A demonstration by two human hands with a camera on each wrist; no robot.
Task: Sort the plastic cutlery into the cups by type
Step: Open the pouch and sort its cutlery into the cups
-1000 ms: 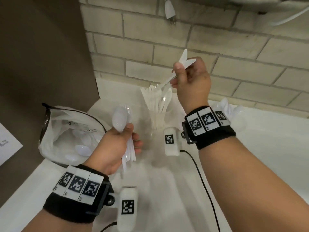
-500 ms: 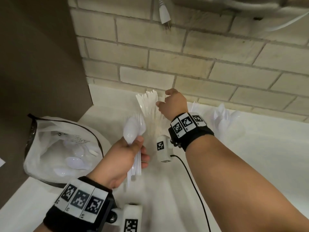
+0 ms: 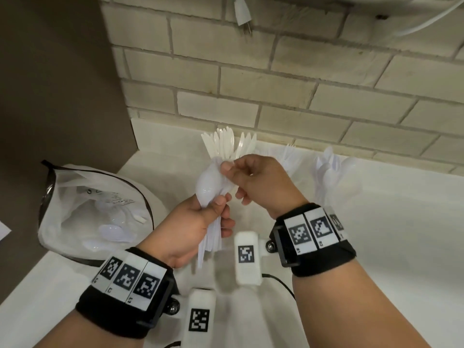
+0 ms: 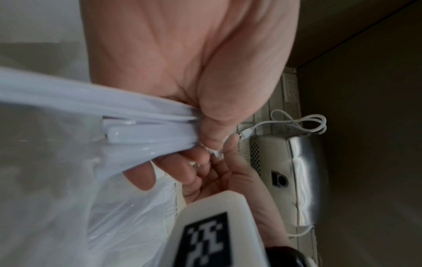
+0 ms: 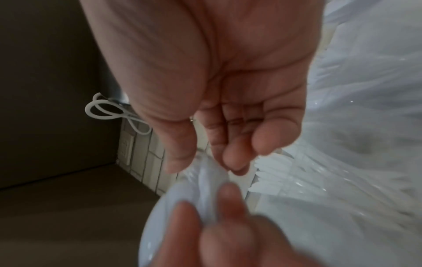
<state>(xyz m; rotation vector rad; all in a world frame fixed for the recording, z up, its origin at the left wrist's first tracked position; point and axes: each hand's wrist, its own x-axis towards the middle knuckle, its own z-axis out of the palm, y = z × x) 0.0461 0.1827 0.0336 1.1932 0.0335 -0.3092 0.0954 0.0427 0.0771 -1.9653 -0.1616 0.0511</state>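
Observation:
My left hand [image 3: 221, 214] grips a bundle of white plastic cutlery [image 3: 208, 187] upright, a spoon bowl on top; its handles [image 4: 148, 130] show under my thumb in the left wrist view. My right hand [image 3: 232, 164] is at the bundle's top, where thumb and forefinger pinch the tip of one white utensil [image 5: 212, 173]; I cannot tell its type. Along the brick wall stand three clear cups: knives [image 3: 226, 146] just behind my hands, forks [image 3: 288, 154] beside them, spoons [image 3: 331, 169] on the right.
An open plastic bag [image 3: 95, 212] with loose white cutlery lies on the white counter [image 3: 376, 234] at the left, against a dark side panel [image 3: 62, 96]. A plug [image 3: 243, 13] hangs on the wall above. A black cable [image 3: 278, 280] runs under my right wrist.
My right hand held a knife above the knife cup, lowered to that cup, and now has come back empty of it to the bundle. My left hand kept hold of the bundle.

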